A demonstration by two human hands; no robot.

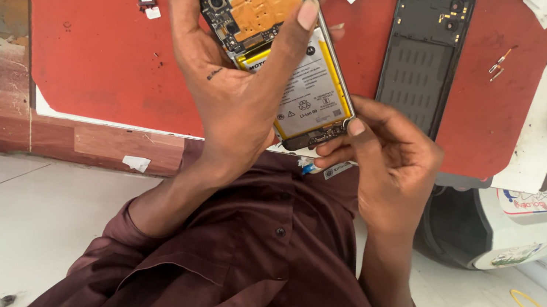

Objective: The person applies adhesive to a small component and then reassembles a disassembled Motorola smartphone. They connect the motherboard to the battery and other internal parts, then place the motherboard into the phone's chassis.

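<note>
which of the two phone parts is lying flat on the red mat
The black plastic back cover at upper right, lying untouched. The opened phone with yellow battery is held up in the left hand and right hand.

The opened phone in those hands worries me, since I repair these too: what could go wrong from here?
1. The opened phone is held in the air by the left hand, above the red mat; a slip could drop it.
2. The right hand works at the lower edge next to the yellow-edged battery; prying there might nick it.
3. The small loose parts beside the back cover could get swept off.
</note>
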